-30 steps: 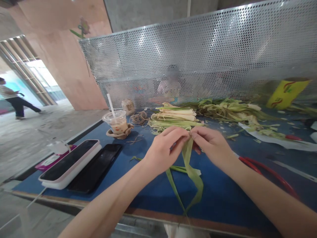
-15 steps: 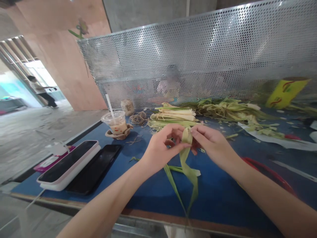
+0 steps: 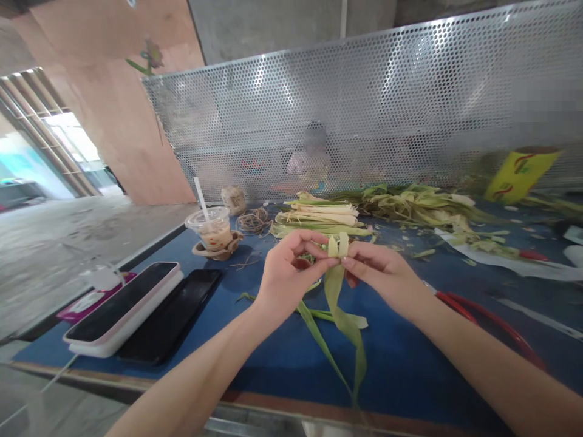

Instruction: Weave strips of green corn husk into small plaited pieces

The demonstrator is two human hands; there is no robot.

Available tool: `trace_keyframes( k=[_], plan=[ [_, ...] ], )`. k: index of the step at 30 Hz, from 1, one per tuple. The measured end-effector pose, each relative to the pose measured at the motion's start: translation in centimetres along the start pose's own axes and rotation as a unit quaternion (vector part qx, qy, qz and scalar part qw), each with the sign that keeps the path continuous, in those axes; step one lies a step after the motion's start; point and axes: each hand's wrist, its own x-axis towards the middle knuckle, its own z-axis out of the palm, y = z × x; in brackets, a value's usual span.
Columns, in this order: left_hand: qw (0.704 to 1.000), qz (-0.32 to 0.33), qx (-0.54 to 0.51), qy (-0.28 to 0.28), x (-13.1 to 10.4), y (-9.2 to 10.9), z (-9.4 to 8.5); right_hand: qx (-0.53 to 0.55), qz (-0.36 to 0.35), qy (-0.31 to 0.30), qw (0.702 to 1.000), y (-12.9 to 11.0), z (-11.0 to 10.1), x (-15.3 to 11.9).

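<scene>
My left hand [image 3: 291, 267] and my right hand [image 3: 382, 270] meet over the middle of the blue table [image 3: 401, 364]. Between thumb and fingers, both pinch a long pale-green leaf strip [image 3: 334, 288] that looks like a husk. Two short pale ends of it stick up side by side above my fingertips, while its long tail hangs down toward the table's near edge. Below my hands lies another narrow green leaf [image 3: 319, 337]. A stack of pale stalks [image 3: 323, 213] is just behind my fingers. The curled fingers of my left hand are partly hidden.
Two phones [image 3: 170, 318], one in a thick white case, lie at left near a cup with a straw [image 3: 212, 227] and tangled twine [image 3: 254, 221]. A red-handled tool [image 3: 494, 318] is under my right forearm. Leaves [image 3: 410, 206] heap before a perforated metal screen [image 3: 364, 109], with a person behind it.
The leaf strip's single rounded top now shows as two upright ends. My right fingertips have moved slightly left and down onto it. The person walking at far left has mostly left view.
</scene>
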Motion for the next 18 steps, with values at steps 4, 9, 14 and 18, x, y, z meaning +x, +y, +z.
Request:
trace_keyframes(
  k=[4, 9, 14, 18],
  plan=[
    [0.999, 0.049, -0.002, 0.02, -0.56, -0.18, 0.31, 0.106, 0.024, 0.003, 0.994, 0.49, 0.26, 0.17],
    [0.998, 0.044, -0.044, 0.006, -0.84, -0.36, 0.65, 0.116, 0.037, 0.024, 0.992, 0.85, 0.35, 0.24],
    [0.986, -0.06, -0.146, -0.058, -0.42, -0.49, 0.57, 0.039, 0.03, 0.026, 0.998, 0.75, 0.09, 0.25],
    [0.976, -0.106, -0.17, -0.084, -0.11, -0.53, 0.38, 0.015, 0.038, 0.04, 0.998, 0.93, 0.09, 0.24]
  ],
)
